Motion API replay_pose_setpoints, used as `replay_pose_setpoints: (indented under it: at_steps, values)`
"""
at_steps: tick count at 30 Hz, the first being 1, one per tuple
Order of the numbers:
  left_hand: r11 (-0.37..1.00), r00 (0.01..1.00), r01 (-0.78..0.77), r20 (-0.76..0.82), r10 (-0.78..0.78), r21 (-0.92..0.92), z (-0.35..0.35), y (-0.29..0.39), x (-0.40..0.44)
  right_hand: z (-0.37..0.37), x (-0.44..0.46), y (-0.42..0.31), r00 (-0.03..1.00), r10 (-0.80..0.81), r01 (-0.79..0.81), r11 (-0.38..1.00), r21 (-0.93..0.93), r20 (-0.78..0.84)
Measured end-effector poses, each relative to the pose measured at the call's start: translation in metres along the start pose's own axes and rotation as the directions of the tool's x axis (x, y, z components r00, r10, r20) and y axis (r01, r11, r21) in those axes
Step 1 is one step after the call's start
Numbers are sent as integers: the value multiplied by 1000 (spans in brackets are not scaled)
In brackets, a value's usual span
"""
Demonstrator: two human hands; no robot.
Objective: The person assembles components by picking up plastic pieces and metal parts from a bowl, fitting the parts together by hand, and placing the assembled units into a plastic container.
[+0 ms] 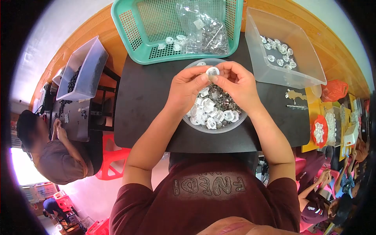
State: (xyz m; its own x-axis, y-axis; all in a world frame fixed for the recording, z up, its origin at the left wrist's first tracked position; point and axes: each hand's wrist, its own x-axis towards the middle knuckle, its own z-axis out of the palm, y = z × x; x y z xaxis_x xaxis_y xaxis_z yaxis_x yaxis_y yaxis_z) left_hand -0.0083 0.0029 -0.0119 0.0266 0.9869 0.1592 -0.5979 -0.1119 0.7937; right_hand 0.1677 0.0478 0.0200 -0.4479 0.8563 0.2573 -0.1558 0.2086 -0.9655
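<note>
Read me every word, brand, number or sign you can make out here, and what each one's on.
"FENDI", apparently, upside down: the wearer's maroon T-shirt.
Smaller line beside it: too blurred to read.
"smile", probably: the maroon clothing of a co-worker at right.
White marks on that co-worker's sleeve: too small to read.

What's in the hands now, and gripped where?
A small white piece, pinched by its edge on opposite sides between the left hand and right hand.
</note>
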Motion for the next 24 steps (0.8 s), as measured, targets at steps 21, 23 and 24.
replay_pose_setpoints:
  at_steps: [21,23,24]
  values:
    - [981,974,-181,-123,189,75,2,13,1,-25,10,0,870,-426,449,478,-755,247]
    - [977,968,-199,-143,207,71,-2,14,2,-7,8,16,887,-343,447,476,-757,307]
    - [976,966,-210,-145,215,54,-4,14,3,-2,9,21,862,-310,504,435,-746,402]
